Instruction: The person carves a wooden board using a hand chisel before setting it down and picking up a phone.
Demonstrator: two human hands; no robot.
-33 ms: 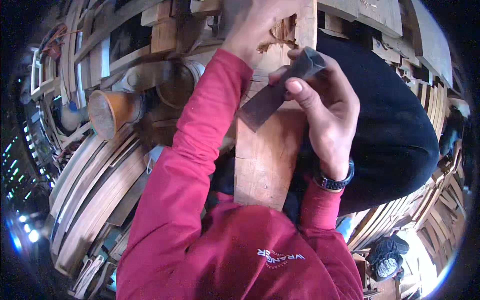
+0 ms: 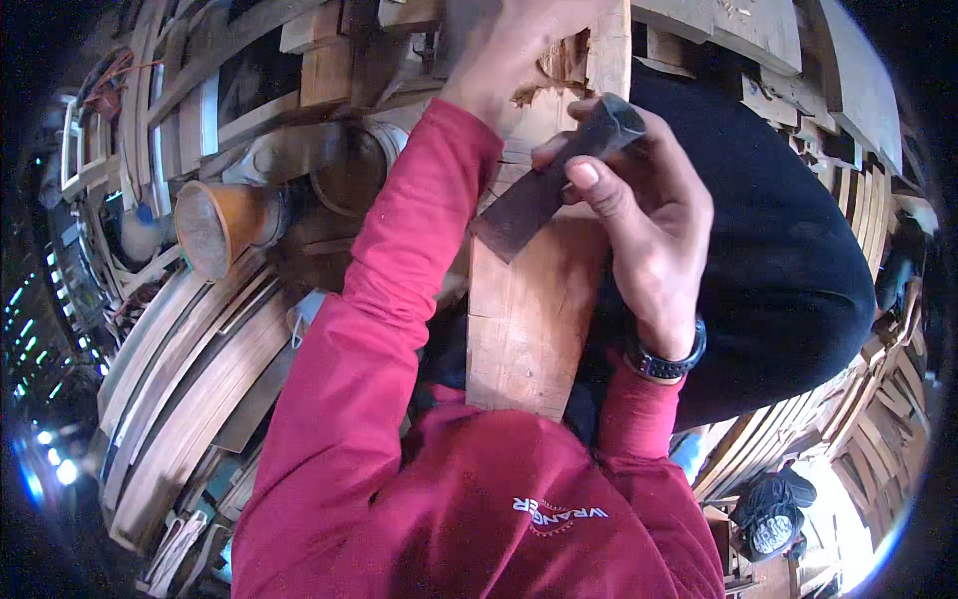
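In my right hand (image 2: 654, 225) is a dark, flat, blade-like piece (image 2: 524, 212) with a rounded, hollow-looking upper end. My thumb presses its near face, and the other fingers curl behind it. It slants over a long pale wooden beam (image 2: 529, 344), its lower end toward the left edge; I cannot tell whether it touches. My left hand (image 2: 504, 55) reaches to the top of the view, beside a rough, splintered hollow (image 2: 567, 62) in the beam. Blur and the picture's edge hide its fingers.
An orange cone-shaped container (image 2: 212, 230) stands on the left, near stacked curved boards (image 2: 190, 399). More planks (image 2: 733, 30) lie at the upper right. My dark-clothed leg (image 2: 758, 250) is right of the beam. Another person (image 2: 770, 514) is at the lower right.
My right hand and the dark piece have shifted very slightly left. My left hand has moved a little and stays blurred at the top.
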